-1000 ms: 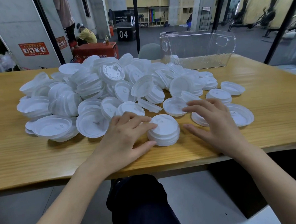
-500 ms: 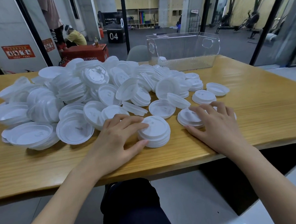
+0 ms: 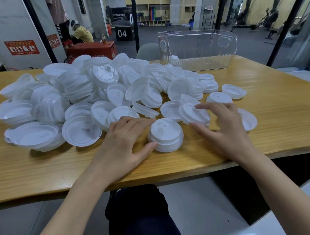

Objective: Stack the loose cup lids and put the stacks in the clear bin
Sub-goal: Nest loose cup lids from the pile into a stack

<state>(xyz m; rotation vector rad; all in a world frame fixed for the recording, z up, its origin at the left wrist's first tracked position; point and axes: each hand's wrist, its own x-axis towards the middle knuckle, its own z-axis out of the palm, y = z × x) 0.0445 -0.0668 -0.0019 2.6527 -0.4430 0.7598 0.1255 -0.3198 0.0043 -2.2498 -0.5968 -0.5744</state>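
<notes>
Left hand [image 3: 123, 144]: same stance as 0.5 s ago. It lies flat on the table [image 3: 281, 113], fingers [image 3: 141, 121] straight and slightly spread. The thumb tip touches the near-left side of the short stack [image 3: 165, 135] and the index tip touches its far-left edge. No curl round it, just bracing.

Right hand [image 3: 225, 131]: changed. 0.5 s ago it lay flat over lids on the table. Now its fingers [image 3: 209, 105] are curled over a tilted stack [image 3: 194, 113] of a few nested lids, with the thumb underneath, so the lids are pinched. That stack is tipped on edge, its near-left side raised. It sits just right of the short stack and behind it, very close; can't tell if they touch.

Short stack: unchanged, upright near the table's front edge, between the two hands.

Loose lid pile [image 3: 94, 95]: no visible change. It covers the left and middle of the table, a mix of rim-up, dome-up and part-nested lids. One flat lid [image 3: 248, 119] pokes out from behind the right hand. A rim-up lid [image 3: 234, 90] and a dome-up lid [image 3: 219, 97] sit apart on the right.

Clear bin [image 3: 200, 47]: at the far edge of the table, right of centre, well apart from both hands. One white lid-like piece [image 3: 174, 58] shows at its left end, otherwise same as before.

The view has drifted slightly between frames.
</notes>
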